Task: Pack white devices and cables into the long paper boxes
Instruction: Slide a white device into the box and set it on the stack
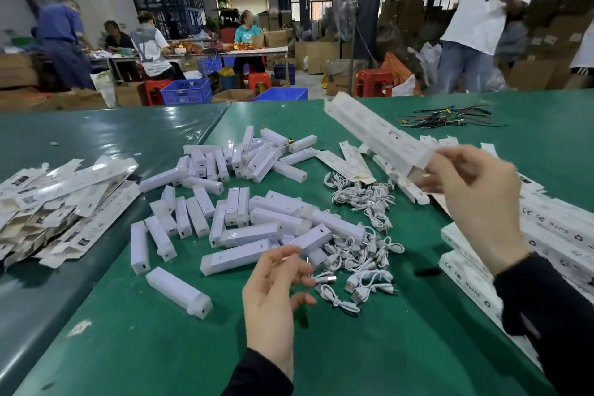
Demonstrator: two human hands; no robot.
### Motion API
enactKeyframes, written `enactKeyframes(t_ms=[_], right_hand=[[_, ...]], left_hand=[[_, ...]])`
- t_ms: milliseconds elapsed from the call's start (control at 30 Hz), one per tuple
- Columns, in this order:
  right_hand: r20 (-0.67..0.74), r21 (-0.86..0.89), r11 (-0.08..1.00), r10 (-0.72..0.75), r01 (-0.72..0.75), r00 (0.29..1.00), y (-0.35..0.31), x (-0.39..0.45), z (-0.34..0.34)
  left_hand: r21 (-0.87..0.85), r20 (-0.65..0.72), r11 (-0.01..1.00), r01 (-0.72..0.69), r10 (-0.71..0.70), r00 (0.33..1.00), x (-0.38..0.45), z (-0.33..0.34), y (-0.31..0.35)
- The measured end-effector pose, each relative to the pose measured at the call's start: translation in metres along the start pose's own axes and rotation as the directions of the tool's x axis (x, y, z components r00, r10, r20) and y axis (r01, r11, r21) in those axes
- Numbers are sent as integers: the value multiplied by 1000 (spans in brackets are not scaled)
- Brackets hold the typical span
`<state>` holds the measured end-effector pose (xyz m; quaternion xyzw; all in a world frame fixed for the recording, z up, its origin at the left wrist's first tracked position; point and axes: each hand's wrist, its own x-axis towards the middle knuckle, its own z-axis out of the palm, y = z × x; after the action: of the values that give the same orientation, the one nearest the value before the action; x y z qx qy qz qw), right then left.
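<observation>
My right hand (475,199) grips the near open end of a long white paper box (379,135), held up over the table and slanting away to the upper left. Lower down, my left hand (276,292) has curled fingers, and its fingertips pinch the end of a short white cable (326,278) at the edge of a cable heap (363,264). Several white devices (244,235) lie scattered on the green table (160,347) just beyond my left hand. One device (178,292) lies alone to its left.
A second cable heap (363,196) and more devices (250,154) lie farther back. Flat paper boxes (61,202) are piled at the left, and printed long boxes (553,235) are stacked at the right under my right arm. Coloured wires (443,119) lie at the back right. People work beyond the table.
</observation>
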<state>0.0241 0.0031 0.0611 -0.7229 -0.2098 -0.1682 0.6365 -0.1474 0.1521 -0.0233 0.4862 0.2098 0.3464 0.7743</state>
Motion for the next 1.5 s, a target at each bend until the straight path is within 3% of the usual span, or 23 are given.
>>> enactKeyframes(t_ms=[67, 167, 267, 333, 567, 700, 867, 1033, 1167, 1267, 1367, 1433, 1500], right_hand=[[206, 311, 882, 302, -355, 931, -10, -31, -1], [500, 322, 618, 532, -717, 683, -8, -77, 4], [637, 247, 473, 578, -845, 510, -3, -103, 10], [676, 199, 483, 563, -853, 476, -5, -109, 13], [724, 86, 693, 450, -716, 522, -5, -114, 11], [753, 99, 750, 373, -654, 542, -3, -113, 8], [695, 182, 747, 363, -640, 621, 2, -112, 8], [624, 293, 737, 335, -609, 706, 8, -111, 9], [691, 361, 596, 347, -718, 635, 8, -108, 10], [733, 369, 513, 352, -775, 582, 8, -104, 7], [748, 384, 480, 339, -789, 570, 7, -103, 6], [724, 398, 461, 373, -793, 580, 8, -104, 6], [695, 399, 504, 379, -766, 611, 11, -105, 8]], left_hand=[[-35, 123, 998, 51, -47, 991, 1, 1, 1], [-148, 203, 984, 104, -72, 976, 3, 1, 6], [-247, 202, 959, 143, -93, 975, 7, -2, 10], [-302, 175, 940, 159, -110, 978, 9, -4, 12], [-356, 188, 906, 228, -170, 967, 13, -8, 10], [-358, 243, 882, 306, -228, 943, 13, -11, 8], [-262, 377, 889, 375, -264, 888, 6, -10, 5], [-99, 623, 866, 490, -330, 709, -6, -4, 3], [-31, 742, 836, 547, -347, 573, -11, -3, 2], [-19, 780, 824, 567, -343, 524, -12, -3, 4], [114, 798, 856, 505, -381, 466, -14, -2, 5], [170, 789, 862, 478, -409, 458, -15, 0, 5], [196, 753, 869, 455, -430, 497, -16, 2, 4]])
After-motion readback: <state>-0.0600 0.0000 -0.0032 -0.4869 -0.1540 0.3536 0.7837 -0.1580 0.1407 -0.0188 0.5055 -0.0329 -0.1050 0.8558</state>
